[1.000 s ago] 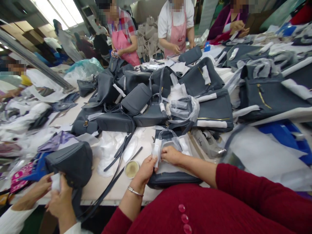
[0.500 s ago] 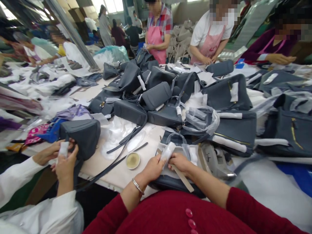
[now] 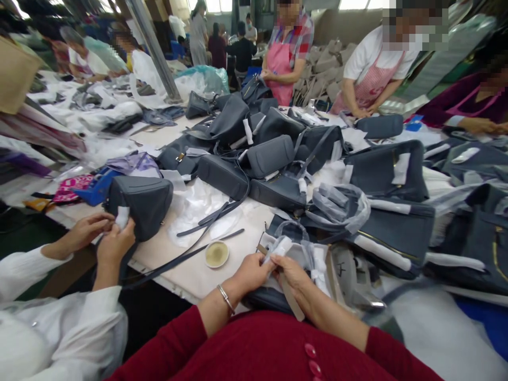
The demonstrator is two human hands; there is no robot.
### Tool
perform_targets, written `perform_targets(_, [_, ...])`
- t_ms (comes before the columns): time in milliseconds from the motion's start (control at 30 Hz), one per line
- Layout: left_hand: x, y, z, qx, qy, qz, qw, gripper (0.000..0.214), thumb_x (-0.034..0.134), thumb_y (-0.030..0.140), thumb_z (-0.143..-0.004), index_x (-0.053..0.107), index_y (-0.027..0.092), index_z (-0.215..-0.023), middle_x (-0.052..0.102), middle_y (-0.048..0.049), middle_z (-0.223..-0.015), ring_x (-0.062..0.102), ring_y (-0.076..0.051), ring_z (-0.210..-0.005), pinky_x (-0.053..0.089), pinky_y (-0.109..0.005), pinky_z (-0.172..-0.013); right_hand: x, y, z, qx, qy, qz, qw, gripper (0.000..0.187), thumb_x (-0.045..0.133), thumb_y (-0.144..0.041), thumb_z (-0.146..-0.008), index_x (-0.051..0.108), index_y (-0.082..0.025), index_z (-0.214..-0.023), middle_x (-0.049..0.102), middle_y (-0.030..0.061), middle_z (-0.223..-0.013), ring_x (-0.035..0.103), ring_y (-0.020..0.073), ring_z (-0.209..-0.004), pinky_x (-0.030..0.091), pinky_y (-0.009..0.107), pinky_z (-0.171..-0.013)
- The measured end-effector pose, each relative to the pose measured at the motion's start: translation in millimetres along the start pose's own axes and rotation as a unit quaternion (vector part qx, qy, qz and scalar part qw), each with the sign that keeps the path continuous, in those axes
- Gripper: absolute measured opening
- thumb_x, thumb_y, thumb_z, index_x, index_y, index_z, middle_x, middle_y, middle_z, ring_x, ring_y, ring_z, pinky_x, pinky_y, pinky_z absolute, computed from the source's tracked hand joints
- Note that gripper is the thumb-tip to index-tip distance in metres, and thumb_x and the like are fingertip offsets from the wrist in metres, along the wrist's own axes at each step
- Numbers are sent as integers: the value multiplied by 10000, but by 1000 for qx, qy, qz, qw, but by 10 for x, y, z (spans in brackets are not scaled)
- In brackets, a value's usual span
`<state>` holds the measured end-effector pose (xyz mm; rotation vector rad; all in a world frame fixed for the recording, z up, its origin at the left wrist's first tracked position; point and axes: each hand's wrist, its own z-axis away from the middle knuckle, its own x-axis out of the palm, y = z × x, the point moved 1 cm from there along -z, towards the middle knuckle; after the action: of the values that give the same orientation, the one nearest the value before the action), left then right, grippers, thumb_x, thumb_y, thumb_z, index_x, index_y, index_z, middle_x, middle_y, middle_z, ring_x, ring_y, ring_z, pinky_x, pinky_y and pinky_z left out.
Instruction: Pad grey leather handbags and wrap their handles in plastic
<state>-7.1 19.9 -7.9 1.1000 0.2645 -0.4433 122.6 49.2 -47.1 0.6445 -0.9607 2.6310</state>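
Note:
Just in front of my body, both hands work close together over a dark bag [image 3: 266, 300] at the table edge. My left hand [image 3: 251, 274] is closed on a strap wrapped in white paper [image 3: 281, 246]. Thumb and fingers of my right hand [image 3: 291, 272] pinch the same paper wrap from the other side. Below my right hand hangs the beige underside of the strap [image 3: 292, 302]. A clear-wrapped handle loop [image 3: 297, 228] rises behind my hands. To the left sits a small round dish [image 3: 217, 254] holding something yellowish.
Dark bags [image 3: 273, 154] are heaped across the table [image 3: 186, 270], with loose straps and white paper [image 3: 202, 203] among them. At left, a co-worker's hands [image 3: 115, 238] hold white paper by another bag [image 3: 141, 203]. A tape dispenser [image 3: 355, 275] stands at right. Several people work beyond.
The view has turned a little left, so the scene sits farther right. My right hand has moved up against the white wrap, nearer my left hand; the beige strap end hangs steeper.

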Motion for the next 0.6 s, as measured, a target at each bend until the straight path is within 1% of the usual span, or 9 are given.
perform_targets(100, [36, -44, -6, -42, -27, 92, 994, 513, 577, 631, -775, 650, 127, -837, 659, -36, -687, 557, -140, -545, 408, -235, -506, -45, 3, -5, 0, -17, -8, 1000, 184, 774, -237, -631, 644, -145, -721, 663, 29, -645, 622, 175, -648, 511, 287, -668])
perform_targets(167, [61, -60, -14, -59, -38, 155, 985, 503, 648, 622, -715, 634, 130, -819, 646, -25, -698, 532, -120, -513, 410, -233, -484, -65, -7, -3, 7, -32, -13, 999, 167, 760, -236, -666, 642, -146, -741, 667, 33, -664, 630, 179, -653, 521, 293, -666])
perform_targets(233, [81, -73, -20, -84, -33, 207, 974, 483, 713, 595, -656, 599, 139, -769, 617, -8, -667, 514, -111, -498, 419, -235, -473, -70, -24, 11, 18, -34, -18, 999, 152, 743, -222, -693, 644, -147, -781, 673, 34, -692, 638, 178, -665, 528, 292, -667])
perform_targets(300, [92, -88, -21, -115, -26, 231, 966, 471, 758, 566, -613, 551, 156, -716, 566, 19, -596, 501, -109, -481, 414, -233, -456, -63, -57, 51, 31, -34, -15, 999, 142, 729, -205, -705, 644, -146, -803, 676, 36, -710, 641, 171, -677, 534, 284, -679])
perform_targets(367, [87, -103, -17, -135, -22, 217, 966, 467, 771, 552, -602, 517, 169, -681, 516, 40, -534, 503, -113, -468, 382, -218, -430, -66, -127, 126, 32, -49, 3, 998, 147, 720, -236, -729, 646, -143, -815, 684, 46, -747, 646, 168, -714, 538, 279, -708])
perform_targets(433, [66, -113, -13, -137, -22, 189, 972, 450, 747, 555, -634, 524, 167, -676, 495, 44, -508, 510, -116, -463, 337, -203, -407, -104, -246, 235, 23, -87, 60, 994, 212, 686, -338, -784, 657, -144, -864, 696, 66, -822, 655, 179, -788, 541, 291, -749])
perform_targets(500, [37, -117, -12, -131, -26, 176, 975, 429, 717, 550, -669, 552, 155, -691, 496, 41, -512, 505, -112, -461, 314, -199, -399, -186, -407, 362, 4, -127, 168, 978, 317, 622, -440, -834, 667, -160, -975, 703, 77, -907, 657, 195, -849, 546, 321, -773])
perform_targets(567, [16, -113, -16, -123, -34, 184, 975, 414, 706, 535, -683, 570, 144, -707, 501, 41, -534, 489, -100, -460, 322, -200, -406, -289, -571, 480, 5, -160, 291, 943, 379, 573, -455, -857, 647, -194, -1121, 707, 76, -963, 661, 209, -872, 551, 349, -766])
perform_targets(600, [11, -109, -21, -119, -37, 189, 974, 410, 708, 527, -682, 573, 141, -710, 500, 43, -544, 482, -96, -460, 329, -201, -411, -334, -643, 526, 5, -180, 348, 920, 392, 556, -425, -862, 627, -211, -1183, 708, 74, -978, 664, 214, -873, 552, 354, -752])
